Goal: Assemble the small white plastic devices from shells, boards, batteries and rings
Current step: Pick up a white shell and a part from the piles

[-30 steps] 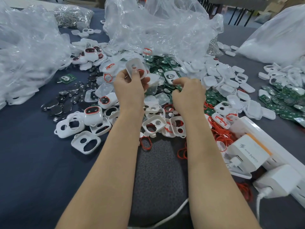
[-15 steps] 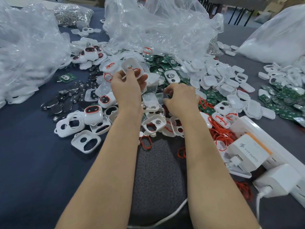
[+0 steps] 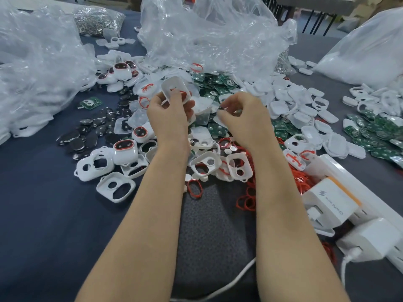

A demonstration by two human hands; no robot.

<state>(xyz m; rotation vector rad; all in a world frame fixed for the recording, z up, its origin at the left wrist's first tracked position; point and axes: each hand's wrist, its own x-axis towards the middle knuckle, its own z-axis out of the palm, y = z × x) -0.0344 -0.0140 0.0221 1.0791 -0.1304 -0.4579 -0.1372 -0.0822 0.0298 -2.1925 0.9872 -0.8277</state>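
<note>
Cluttered dark table (image 3: 43,214); left hand (image 3: 168,114) grips white shell (image 3: 174,87), right hand (image 3: 246,116) curled, hold unclear

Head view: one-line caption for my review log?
Left hand grips a white shell while the right hand pinches a small part above the cluttered table.

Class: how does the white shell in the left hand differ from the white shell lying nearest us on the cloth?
The held shell is raised and tilted in the left hand; the nearest shell lies flat. The held shell shows red inside; the nearest shell's holes are empty. Both are white.
</note>
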